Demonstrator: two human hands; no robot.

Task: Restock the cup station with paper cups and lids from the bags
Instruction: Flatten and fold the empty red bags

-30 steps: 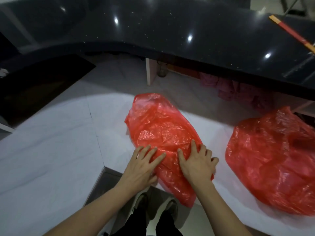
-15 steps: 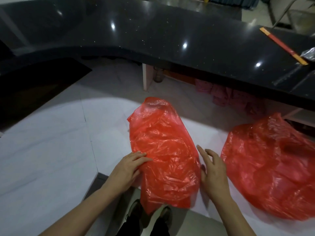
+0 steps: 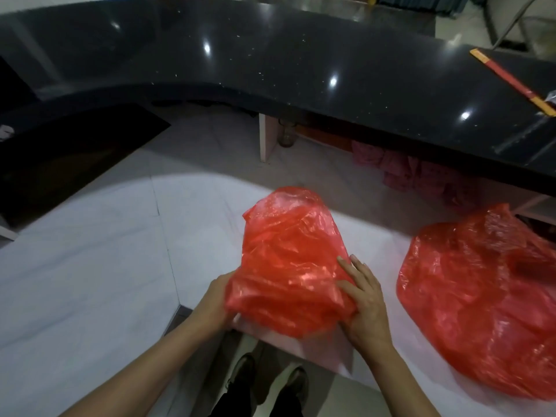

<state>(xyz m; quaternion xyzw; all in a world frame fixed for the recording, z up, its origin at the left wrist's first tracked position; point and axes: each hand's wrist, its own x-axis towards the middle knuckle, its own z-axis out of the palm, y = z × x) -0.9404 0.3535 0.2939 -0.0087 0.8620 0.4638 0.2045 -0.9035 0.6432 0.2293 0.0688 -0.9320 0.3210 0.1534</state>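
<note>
Red plastic bag (image 3: 288, 260), long and filled, lying on the white table (image 3: 90, 281) with its near end overhanging the table's front edge — thin, crinkled, glossy film wrapped loosely over a firmer load. The contents cannot be made out through the plastic; given the task they are probably stacked cups or lids, hence light and easily crushed. The film is likely slippery and will slide over the load, so a sound hold is around the bulk from both sides or from beneath the near end, not on loose plastic alone.

Left hand (image 3: 215, 302) at the bag's near left side: its fingers are hidden behind and under the film, so their curl cannot be told, though the hand appears to support the bag. Right hand (image 3: 365, 299) on the near right side — fingers (image 3: 346, 266) fairly straight and laid flat against the plastic, thumb pressing into the folds; a cradling contact rather than a clenched one.

A second red plastic bag (image 3: 481, 302), bulkier and rounder, sits well apart toward the table's right edge, untouched.
</note>
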